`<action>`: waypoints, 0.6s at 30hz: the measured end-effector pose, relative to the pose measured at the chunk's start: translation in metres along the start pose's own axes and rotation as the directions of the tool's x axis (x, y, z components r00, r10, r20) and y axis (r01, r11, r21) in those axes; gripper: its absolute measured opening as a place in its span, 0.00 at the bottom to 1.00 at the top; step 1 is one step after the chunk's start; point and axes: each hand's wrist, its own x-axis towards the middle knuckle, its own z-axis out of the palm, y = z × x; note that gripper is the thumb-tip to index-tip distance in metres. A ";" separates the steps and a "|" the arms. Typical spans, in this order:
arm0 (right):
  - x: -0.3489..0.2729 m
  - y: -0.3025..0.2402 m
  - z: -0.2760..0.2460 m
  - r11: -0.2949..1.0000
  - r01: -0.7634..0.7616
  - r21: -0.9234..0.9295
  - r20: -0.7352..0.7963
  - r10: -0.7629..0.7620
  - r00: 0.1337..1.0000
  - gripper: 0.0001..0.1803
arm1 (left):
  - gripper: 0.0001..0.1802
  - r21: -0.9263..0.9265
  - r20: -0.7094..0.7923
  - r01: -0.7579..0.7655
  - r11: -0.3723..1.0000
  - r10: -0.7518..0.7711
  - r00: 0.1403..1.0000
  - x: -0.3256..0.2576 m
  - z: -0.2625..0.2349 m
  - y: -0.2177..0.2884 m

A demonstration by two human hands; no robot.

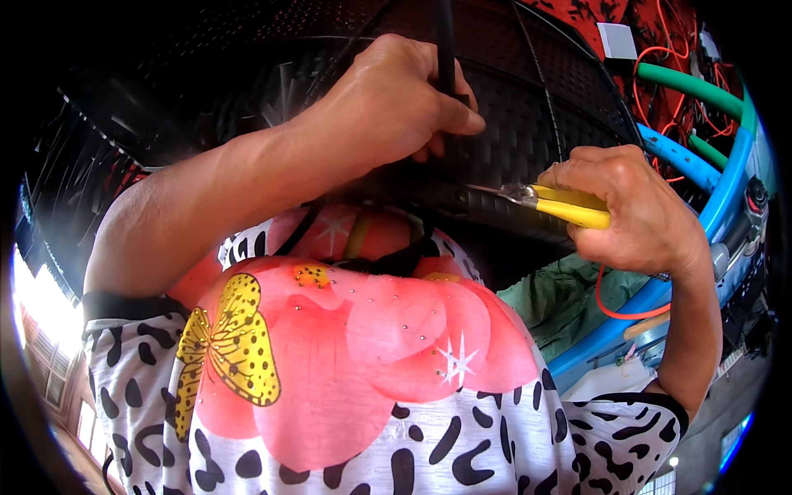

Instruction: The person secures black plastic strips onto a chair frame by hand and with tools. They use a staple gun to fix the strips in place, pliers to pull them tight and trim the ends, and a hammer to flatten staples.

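Note:
A large black woven wicker piece (528,124) curves across the upper middle of the view, close to my chest. My left hand (388,99) is closed around a black strand (446,49) that runs upward from the weave. My right hand (635,206) grips yellow-handled pliers (561,205); their metal jaws point left and touch the lower rim of the woven piece. Both forearms reach up from my patterned shirt.
Blue tubes (726,190) and green tubes (693,87) arc along the right side with orange wires (660,58) around them. A green cloth (569,297) lies below the pliers. A white square piece (617,40) sits at the top right.

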 end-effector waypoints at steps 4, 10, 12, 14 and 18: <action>0.003 0.001 0.001 1.000 0.017 -0.005 0.002 -0.017 1.000 0.22 | 0.04 -0.002 0.015 0.002 1.000 -0.002 1.000 0.000 0.001 -0.001; 0.011 -0.002 0.002 1.000 0.019 -0.024 0.020 -0.018 1.000 0.21 | 0.04 -0.031 0.039 -0.008 0.999 0.009 0.999 0.001 0.001 -0.002; 0.009 -0.004 0.000 0.999 0.020 -0.047 0.018 -0.020 1.000 0.21 | 0.04 -0.024 0.032 -0.019 1.000 0.019 0.999 0.001 0.001 -0.002; 0.005 -0.006 -0.002 0.999 -0.037 -0.037 0.019 0.037 0.999 0.20 | 0.04 -0.039 0.035 -0.014 0.999 0.015 0.999 0.001 0.002 -0.002; -0.001 -0.005 -0.003 0.996 -0.091 -0.011 0.017 0.092 0.996 0.19 | 0.04 -0.034 0.020 -0.027 0.999 0.028 0.999 0.001 0.003 -0.002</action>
